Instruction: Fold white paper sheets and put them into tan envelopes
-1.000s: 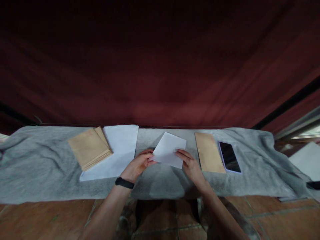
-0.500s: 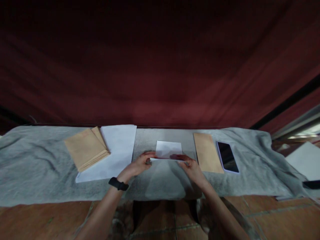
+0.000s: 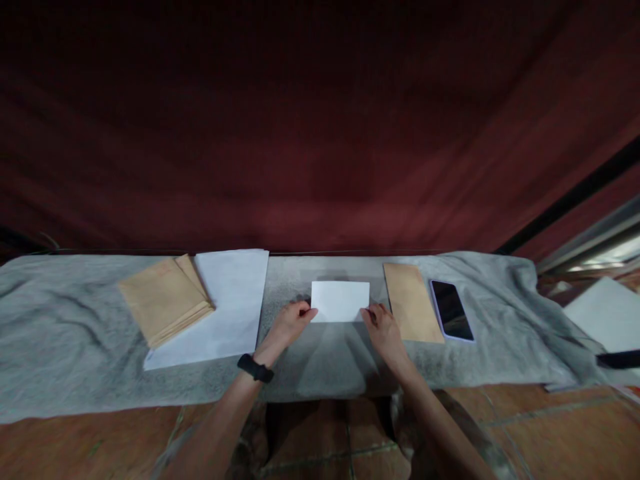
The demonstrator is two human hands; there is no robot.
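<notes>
A white sheet of paper (image 3: 341,300), folded to a small rectangle, is held level above the grey cloth between my two hands. My left hand (image 3: 291,321) pinches its left edge, thumb on top. At the lower right corner, my right hand (image 3: 382,328) pinches it in the same way, with its fingers curled underneath. Just right of that hand lies a flat brown envelope (image 3: 414,303). Left of my left hand rests a stack of white paper (image 3: 235,307), partly covered by a pile of brown envelopes (image 3: 167,297).
A phone (image 3: 452,311) in a pale case lies right of the single envelope. Wrinkled grey cloth (image 3: 505,320) covers the narrow surface, and a dark red curtain (image 3: 320,167) hangs behind it. At the far right is a white panel-like object (image 3: 603,313). Tiles (image 3: 100,440) show below.
The paper was seen nearly edge-on in front, with a flap standing behind it; now it is one flat folded rectangle facing up. My hands have shifted slightly and hold its sides.
</notes>
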